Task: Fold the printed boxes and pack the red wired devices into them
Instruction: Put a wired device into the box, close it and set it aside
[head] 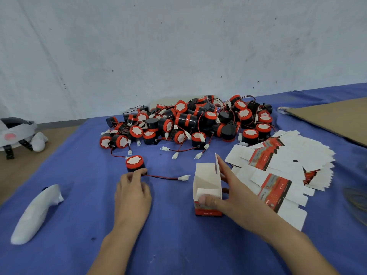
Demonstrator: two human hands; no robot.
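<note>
Left grip [133, 192] fingertips curled on base of red wired device [135, 162], just beyond it on counter [178, 245]; right grip [232, 191] clamps upright open-topped printed box [206, 181], thumb in front, fingers behind; device lead with white connector [184, 177] trails between grips; risk: lead snags raised flap or hangs outside box; light box likely tips if right grip slackens.
</note>
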